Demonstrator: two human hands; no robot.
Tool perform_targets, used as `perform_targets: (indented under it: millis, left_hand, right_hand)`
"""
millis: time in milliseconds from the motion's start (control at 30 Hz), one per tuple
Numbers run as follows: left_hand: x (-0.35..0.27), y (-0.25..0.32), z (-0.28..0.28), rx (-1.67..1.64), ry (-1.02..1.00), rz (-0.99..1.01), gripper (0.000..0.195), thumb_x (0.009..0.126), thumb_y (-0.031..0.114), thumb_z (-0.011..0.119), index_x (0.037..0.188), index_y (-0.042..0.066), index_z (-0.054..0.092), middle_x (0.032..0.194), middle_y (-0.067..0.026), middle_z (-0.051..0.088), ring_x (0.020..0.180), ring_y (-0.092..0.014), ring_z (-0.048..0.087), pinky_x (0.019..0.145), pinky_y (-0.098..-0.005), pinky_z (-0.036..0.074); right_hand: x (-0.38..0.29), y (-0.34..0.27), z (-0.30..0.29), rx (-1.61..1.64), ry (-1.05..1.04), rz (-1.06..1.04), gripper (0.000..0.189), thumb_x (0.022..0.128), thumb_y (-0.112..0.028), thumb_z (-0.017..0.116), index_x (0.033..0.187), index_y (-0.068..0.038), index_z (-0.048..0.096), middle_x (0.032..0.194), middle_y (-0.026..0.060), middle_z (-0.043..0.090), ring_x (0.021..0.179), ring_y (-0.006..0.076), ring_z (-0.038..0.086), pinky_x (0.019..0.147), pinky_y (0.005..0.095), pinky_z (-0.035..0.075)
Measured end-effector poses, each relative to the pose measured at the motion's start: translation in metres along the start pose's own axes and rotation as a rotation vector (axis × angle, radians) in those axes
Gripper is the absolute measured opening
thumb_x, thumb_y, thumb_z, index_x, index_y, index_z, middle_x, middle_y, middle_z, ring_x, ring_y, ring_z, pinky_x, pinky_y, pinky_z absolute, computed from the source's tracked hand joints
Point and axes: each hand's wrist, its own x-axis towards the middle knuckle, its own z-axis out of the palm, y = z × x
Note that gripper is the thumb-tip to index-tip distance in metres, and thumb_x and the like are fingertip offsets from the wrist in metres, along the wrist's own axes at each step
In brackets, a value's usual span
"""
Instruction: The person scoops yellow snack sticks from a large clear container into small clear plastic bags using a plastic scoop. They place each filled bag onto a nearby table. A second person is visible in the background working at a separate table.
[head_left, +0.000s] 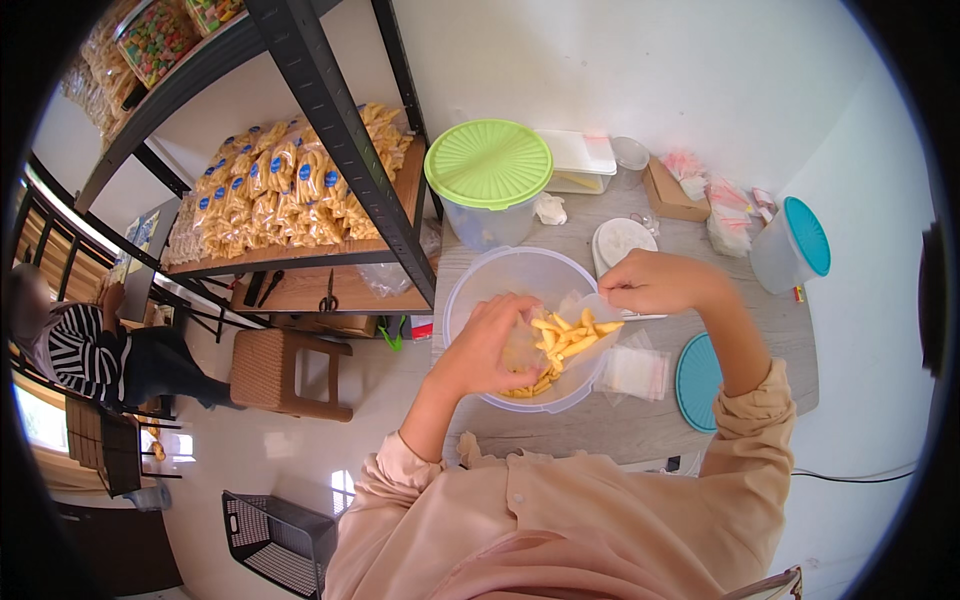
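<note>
My left hand (486, 341) is curled around a clear plastic bag (523, 336) over a large translucent plastic tub (466, 289). My right hand (654, 282) grips the end of a whitish scoop (602, 346), its mouth tilted toward the bag. Yellow stick-shaped snacks (574, 337) lie in the scoop, and some reach the bag's opening. More of the same sticks (529, 388) sit at the bottom of the tub. Part of the bag is hidden behind my left fingers. Just right of the tub lies a stack of flat clear bags (636, 373).
Behind the tub stand a green-lidded container (487, 169) and a white round-topped scale (626, 240). A teal lid (697, 382) and a teal-lidded canister (787, 247) are at right. Left, a metal rack (330, 97) holds bagged snacks (285, 187). A person (90, 345) sits beyond a brown stool (266, 373).
</note>
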Motion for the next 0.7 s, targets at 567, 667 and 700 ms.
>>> perform_targets:
  millis: [567, 667, 700]
  left_hand:
    - [0.012, 0.0, 0.009, 0.039, -0.017, -0.098, 0.063, 0.065, 0.029, 0.071, 0.113, -0.002, 0.045, 0.099, -0.0205, 0.055, 0.092, -0.038, 0.053, 0.081, -0.0417, 0.042]
    - [0.013, 0.0, 0.01, 0.026, -0.038, -0.187, 0.06, 0.065, 0.028, 0.071, 0.111, -0.002, 0.046, 0.097, -0.0209, 0.055, 0.092, -0.039, 0.052, 0.08, -0.0418, 0.042]
    - [0.014, -0.001, 0.011, 0.014, -0.032, -0.208, 0.059, 0.065, 0.028, 0.071, 0.11, -0.002, 0.046, 0.096, -0.0209, 0.055, 0.092, -0.039, 0.052, 0.08, -0.0418, 0.042]
  right_hand:
    - [0.006, -0.042, 0.018, -0.44, 0.218, 0.013, 0.02, 0.079, -0.018, 0.052, 0.073, -0.002, 0.061, 0.069, 0.0166, 0.061, 0.069, 0.0296, 0.061, 0.071, 0.0385, 0.041]
    - [0.008, -0.052, 0.029, -0.695, 0.314, -0.055, 0.013, 0.078, -0.016, 0.056, 0.073, -0.006, 0.063, 0.067, 0.0115, 0.061, 0.067, 0.0242, 0.06, 0.078, 0.0364, 0.037]
    - [0.01, -0.057, 0.032, -0.749, 0.406, -0.101, 0.012, 0.078, -0.015, 0.056, 0.073, -0.007, 0.062, 0.065, 0.0098, 0.06, 0.065, 0.0227, 0.058, 0.078, 0.0358, 0.035]
